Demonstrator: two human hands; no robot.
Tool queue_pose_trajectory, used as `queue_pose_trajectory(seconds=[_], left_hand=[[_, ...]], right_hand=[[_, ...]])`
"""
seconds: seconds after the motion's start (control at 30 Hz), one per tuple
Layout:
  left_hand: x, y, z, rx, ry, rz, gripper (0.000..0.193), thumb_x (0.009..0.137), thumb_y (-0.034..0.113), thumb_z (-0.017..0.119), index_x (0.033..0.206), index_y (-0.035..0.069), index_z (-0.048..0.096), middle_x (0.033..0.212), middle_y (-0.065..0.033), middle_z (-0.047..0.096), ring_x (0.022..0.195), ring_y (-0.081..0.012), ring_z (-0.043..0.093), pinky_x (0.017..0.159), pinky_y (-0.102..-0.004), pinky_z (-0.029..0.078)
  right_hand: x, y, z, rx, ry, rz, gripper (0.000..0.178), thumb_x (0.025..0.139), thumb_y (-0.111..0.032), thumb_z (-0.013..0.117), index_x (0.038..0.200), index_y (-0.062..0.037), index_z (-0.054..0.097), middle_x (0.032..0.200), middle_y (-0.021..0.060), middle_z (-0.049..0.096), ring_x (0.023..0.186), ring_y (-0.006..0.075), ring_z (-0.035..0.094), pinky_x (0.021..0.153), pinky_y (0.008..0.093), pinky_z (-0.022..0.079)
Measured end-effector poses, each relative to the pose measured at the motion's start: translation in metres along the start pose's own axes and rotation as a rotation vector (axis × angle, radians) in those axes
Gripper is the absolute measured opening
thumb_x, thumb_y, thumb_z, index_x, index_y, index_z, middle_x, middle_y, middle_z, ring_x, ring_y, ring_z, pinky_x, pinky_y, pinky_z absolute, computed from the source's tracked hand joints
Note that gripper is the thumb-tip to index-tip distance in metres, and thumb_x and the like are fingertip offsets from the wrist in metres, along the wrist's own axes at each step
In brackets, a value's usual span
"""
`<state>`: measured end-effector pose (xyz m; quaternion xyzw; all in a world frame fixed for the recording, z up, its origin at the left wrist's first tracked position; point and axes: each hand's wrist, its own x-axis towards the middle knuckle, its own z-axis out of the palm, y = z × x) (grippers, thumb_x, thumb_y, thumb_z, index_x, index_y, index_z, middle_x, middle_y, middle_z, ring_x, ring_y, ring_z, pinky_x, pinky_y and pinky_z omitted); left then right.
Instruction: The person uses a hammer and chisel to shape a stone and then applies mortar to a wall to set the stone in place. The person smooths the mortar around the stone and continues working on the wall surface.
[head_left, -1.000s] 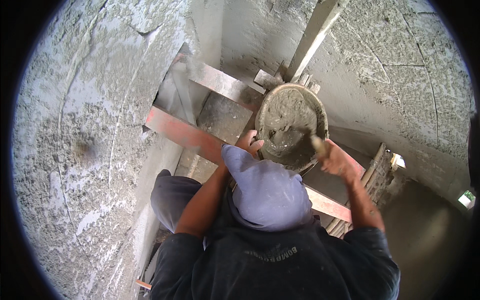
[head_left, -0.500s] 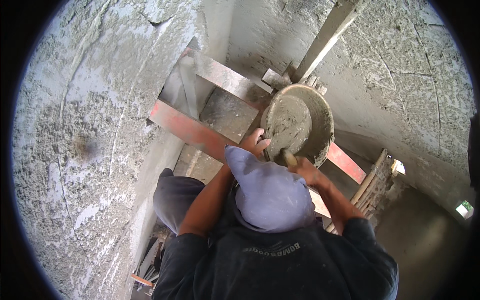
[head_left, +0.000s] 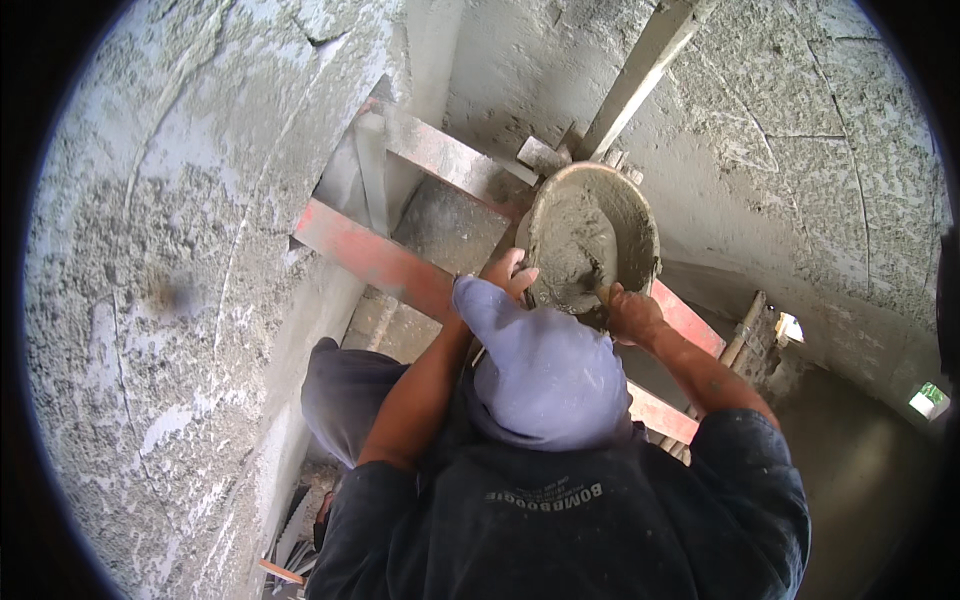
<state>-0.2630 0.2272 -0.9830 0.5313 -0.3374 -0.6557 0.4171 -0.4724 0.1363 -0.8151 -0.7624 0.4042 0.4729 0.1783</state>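
A round bucket (head_left: 650, 225) of wet grey mortar (head_left: 575, 225) sits tilted in front of me. My left hand (head_left: 510, 273) grips its near left rim, the fingers curled at the edge. In my right hand (head_left: 634, 314), closed at the near right side of the bucket, is the wooden handle (head_left: 603, 293) of what looks like a trowel. Its dark metal neck runs down into the mortar, which hides the blade. Greyish-lavender cloth (head_left: 545, 375) lies between my forearms and covers part of the near rim.
Two red-painted metal bars (head_left: 375, 262) cross beside and below the bucket. A wooden post (head_left: 645, 75) rises behind it. Rough plastered walls (head_left: 150, 300) stand left and right, and bamboo poles (head_left: 745, 330) lie lower right. Tools (head_left: 290, 535) lie at lower left.
My right hand has moved right and slightly up with the trowel handle, shifting the tool in the mortar. My left hand stays on the rim. The mortar's surface looks more churned.
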Motion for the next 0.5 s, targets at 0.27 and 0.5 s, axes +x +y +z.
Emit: queue_pose_trajectory(seconds=[0.27, 0.5], left_hand=[[-0.014, 0.028, -0.004, -0.109, -0.012, -0.078, 0.049, 0.086, 0.026, 0.057, 0.123, -0.003, 0.042, 0.093, -0.0127, 0.06, 0.064, -0.0127, 0.053, 0.055, -0.0287, 0.041], [-0.005, 0.002, -0.003, -0.006, -0.011, -0.079, 0.054, 0.086, 0.029, 0.059, 0.127, 0.0, 0.039, 0.096, -0.0146, 0.06, 0.073, -0.0145, 0.056, 0.06, -0.0291, 0.044]], right_hand=[[-0.048, 0.052, -0.124, -0.183, 0.006, 0.09, 0.038, 0.082, -0.015, 0.052, 0.118, -0.0036, 0.048, 0.106, 0.0183, 0.062, 0.092, 0.0332, 0.064, 0.079, 0.0454, 0.051], [-0.033, -0.004, -0.058, -0.001, -0.233, -0.017, 0.058, 0.083, -0.03, 0.058, 0.131, -0.0027, 0.039, 0.13, 0.0219, 0.049, 0.11, 0.0323, 0.058, 0.1, 0.0491, 0.038]])
